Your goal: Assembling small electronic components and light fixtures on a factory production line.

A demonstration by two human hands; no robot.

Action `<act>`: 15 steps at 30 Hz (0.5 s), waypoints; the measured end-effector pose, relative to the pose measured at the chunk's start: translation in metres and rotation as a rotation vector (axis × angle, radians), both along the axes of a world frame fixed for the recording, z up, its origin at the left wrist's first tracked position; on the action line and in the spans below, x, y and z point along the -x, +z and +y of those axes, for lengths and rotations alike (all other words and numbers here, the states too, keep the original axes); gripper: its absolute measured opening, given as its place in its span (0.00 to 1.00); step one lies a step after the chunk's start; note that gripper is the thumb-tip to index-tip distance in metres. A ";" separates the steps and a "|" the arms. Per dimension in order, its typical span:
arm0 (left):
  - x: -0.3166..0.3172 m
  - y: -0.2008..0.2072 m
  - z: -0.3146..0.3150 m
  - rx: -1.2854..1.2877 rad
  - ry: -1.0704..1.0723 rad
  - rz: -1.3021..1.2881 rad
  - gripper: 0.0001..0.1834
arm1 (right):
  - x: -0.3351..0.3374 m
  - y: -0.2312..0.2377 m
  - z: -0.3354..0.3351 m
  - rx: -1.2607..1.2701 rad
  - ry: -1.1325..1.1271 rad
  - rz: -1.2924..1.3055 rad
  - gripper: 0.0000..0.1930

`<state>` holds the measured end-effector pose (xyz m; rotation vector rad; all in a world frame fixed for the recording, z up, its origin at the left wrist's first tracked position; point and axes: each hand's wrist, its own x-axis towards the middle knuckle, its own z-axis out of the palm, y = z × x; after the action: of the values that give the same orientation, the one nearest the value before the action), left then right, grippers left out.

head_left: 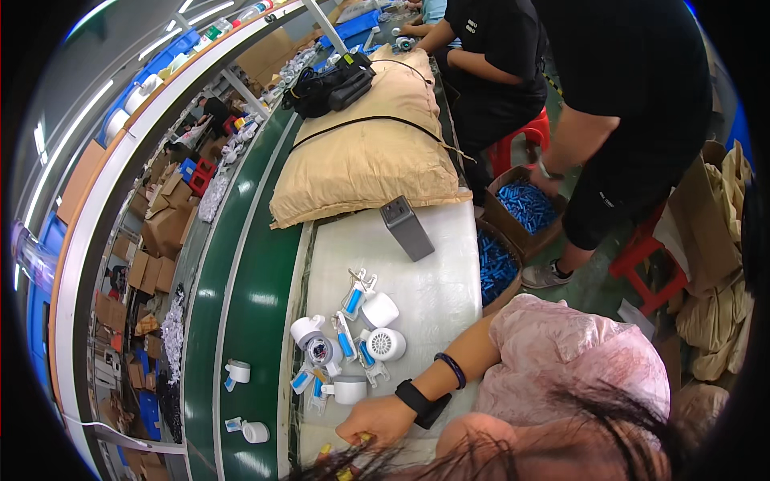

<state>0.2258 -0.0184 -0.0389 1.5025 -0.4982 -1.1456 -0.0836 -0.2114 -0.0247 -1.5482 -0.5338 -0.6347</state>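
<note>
My right hand [375, 423] comes in from the right under a pink sleeve, with a dark watch [420, 404] and a beaded bracelet on the wrist. Its fingers are closed around a yellow-handled tool [345, 474], whose working end is hidden by hair and the lower edge. Just beyond the hand lies a cluster of white round housings [380, 309], one with a grille [386, 344], joined to clips holding blue cylinders [346, 345]. The nearest housing [349, 390] lies close to the knuckles. My left hand is not in view.
Farther up the pale worktop [449, 248] stand a dark grey block [407, 228] and a stuffed tan sack [369, 160] carrying black gear. On the left, a green conveyor [257, 321] carries two white housings. Boxes of blue cylinders [525, 207], red stools and co-workers are on the right.
</note>
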 end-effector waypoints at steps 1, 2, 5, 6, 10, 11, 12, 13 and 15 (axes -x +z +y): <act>0.006 0.001 -0.008 0.011 -0.007 0.010 0.23 | -0.001 -0.003 0.001 0.074 -0.176 -0.063 0.10; 0.012 0.002 -0.016 0.023 -0.014 0.020 0.23 | -0.001 -0.005 0.000 0.150 -0.353 -0.127 0.09; 0.032 0.005 -0.042 0.061 -0.040 0.055 0.23 | 0.004 0.001 -0.003 0.318 -0.472 0.020 0.09; 0.039 0.006 -0.051 0.074 -0.048 0.068 0.23 | 0.004 0.001 -0.006 0.322 -0.476 0.023 0.09; 0.072 0.012 -0.079 0.125 -0.079 0.113 0.23 | 0.002 -0.001 -0.005 0.367 -0.508 -0.114 0.10; 0.081 0.014 -0.085 0.136 -0.085 0.123 0.23 | 0.001 -0.003 -0.005 0.413 -0.514 -0.093 0.11; 0.090 0.016 -0.091 0.148 -0.090 0.133 0.24 | -0.003 -0.009 -0.005 0.415 -0.515 -0.092 0.11; 0.099 0.019 -0.095 0.156 -0.093 0.143 0.24 | -0.008 -0.012 -0.004 0.364 -0.539 -0.205 0.10; 0.117 0.024 -0.099 0.169 -0.095 0.161 0.24 | -0.011 -0.019 -0.002 0.306 -0.558 -0.317 0.10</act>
<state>0.1083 -0.1175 -0.0147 1.2412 -0.5467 -1.2549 -0.0731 -0.2129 -0.0435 -1.9170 -0.4451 -1.2884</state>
